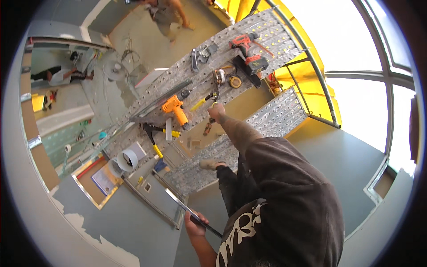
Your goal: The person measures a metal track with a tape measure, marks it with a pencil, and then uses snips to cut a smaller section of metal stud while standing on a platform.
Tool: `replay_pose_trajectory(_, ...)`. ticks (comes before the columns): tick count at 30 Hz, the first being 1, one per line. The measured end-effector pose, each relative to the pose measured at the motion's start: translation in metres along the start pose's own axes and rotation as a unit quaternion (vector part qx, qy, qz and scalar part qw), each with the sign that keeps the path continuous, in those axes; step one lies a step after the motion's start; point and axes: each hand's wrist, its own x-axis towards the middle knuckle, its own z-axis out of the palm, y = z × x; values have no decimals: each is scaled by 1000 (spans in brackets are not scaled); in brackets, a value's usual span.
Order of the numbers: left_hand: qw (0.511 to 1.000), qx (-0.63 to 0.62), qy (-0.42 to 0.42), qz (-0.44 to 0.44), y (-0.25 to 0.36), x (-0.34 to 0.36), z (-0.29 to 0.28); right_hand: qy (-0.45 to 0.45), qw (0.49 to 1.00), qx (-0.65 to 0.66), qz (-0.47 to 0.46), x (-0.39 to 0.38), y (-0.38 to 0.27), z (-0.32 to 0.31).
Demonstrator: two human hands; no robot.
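My right hand (216,112) reaches out over the perforated metal scaffold platform (151,95), its fingers closed round part of a yellow-handled tool (201,102) that looks like snips. Much of the grip is hidden. Lower down, my left hand (195,224) grips a long, narrow metal strip (180,202), dark along one side and pale on the other, slanting past my shirt. Left of my right hand lies an orange cordless drill (175,108). A yellow tape measure (235,82) rests beyond it.
On the platform lie a red cordless tool (249,51) and a black-headed hammer (153,135). A white roll (127,159) stands at the platform's left end. A second, lower plank (271,115) carries my foot. A guard rail (322,84) curves right. Another person (167,15) is below.
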Motion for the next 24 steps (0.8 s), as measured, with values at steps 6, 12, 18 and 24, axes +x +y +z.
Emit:
replay_pose_trajectory(6, 998, 29, -42, -31, 56, 16, -29, -269, 898, 337, 88, -71, 16, -113)
replay_pose_trajectory(12, 977, 88, -192, -10, 120, 61, -44, 9, 933, -292, -208, -225, -18, -253)
replay_pose_trajectory(18, 948, 205, -242, 37, 167, 56, -15, -71, 889, -385, -235, -323, -8, -263)
replay_pose_trajectory(24, 933, 264, -237, 63, 161, 61, -13, -177, 826, -493, -209, -364, 25, -191)
